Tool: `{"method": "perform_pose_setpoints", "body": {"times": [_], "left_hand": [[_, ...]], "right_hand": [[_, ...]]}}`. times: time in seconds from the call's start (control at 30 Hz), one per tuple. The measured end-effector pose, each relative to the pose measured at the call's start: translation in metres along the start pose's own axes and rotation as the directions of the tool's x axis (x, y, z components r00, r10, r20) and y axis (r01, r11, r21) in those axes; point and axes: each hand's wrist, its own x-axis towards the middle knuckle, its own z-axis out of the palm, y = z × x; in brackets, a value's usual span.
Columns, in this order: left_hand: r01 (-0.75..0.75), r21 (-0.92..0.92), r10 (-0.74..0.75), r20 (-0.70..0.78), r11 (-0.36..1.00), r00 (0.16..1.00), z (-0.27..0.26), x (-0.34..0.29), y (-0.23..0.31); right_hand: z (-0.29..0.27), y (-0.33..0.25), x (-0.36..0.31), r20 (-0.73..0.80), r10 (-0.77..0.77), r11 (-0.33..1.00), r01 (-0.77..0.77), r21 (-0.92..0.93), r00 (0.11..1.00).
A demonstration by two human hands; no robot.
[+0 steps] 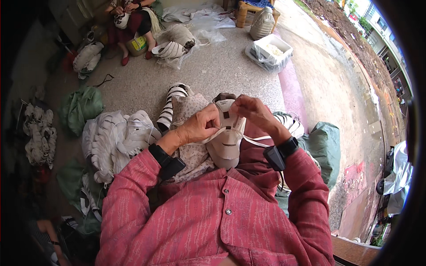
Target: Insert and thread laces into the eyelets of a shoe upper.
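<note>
Grey floor (230,62): widest area in view, with a pink strip (290,88) along its right edge. Near the floor's far left corner, another person sits with both hands at a white shoe (121,20). A pile of pale shoes (113,142) lies on the floor to the left of the person's lap, partly under clear plastic. Green sack (326,146): on the right of the lap, crumpled; a green bag (82,111) sits farther left, beyond the pile. Patterned cloth (191,162) covers the left part of the lap. White-rimmed tub (266,52): by the floor's right edge, near the pink strip, wrapped in plastic; pale sack (262,24) behind it.

Pale shoe (225,153) rests at the middle of the lap, between the two hands, its rounded end toward the red shirt (195,213). Left hand (199,126): closed, thumb and fingers gripping the lace (257,141) at the shoe's left side. Right hand (254,113): raised over the shoe's far right side, thumb and fingers drawn together; what lies between them cannot be told. Each wrist carries a dark device. The lace crosses the shoe and trails to its right, below the right hand.
</note>
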Motion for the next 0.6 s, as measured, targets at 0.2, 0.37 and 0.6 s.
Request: {"method": "perform_pose_setpoints", "body": {"times": [0.2,0.37,0.6], "left_hand": [[-0.058,0.044,0.061,-0.072,0.997,0.996,0.006,-0.002,-0.003],[-0.023,0.053,0.027,-0.074,0.998,0.997,0.003,0.000,-0.003],[0.175,-0.107,-0.182,-0.059,0.979,0.982,-0.003,0.009,0.012]], "right_hand": [[0.014,0.014,0.004,0.201,-0.381,0.835,0.430,-0.345,0.902],[0.020,0.024,0.008,0.233,-0.304,0.800,0.380,-0.465,0.924],[-0.037,-0.038,-0.014,-0.321,-0.135,0.975,0.183,0.124,0.937]]}}
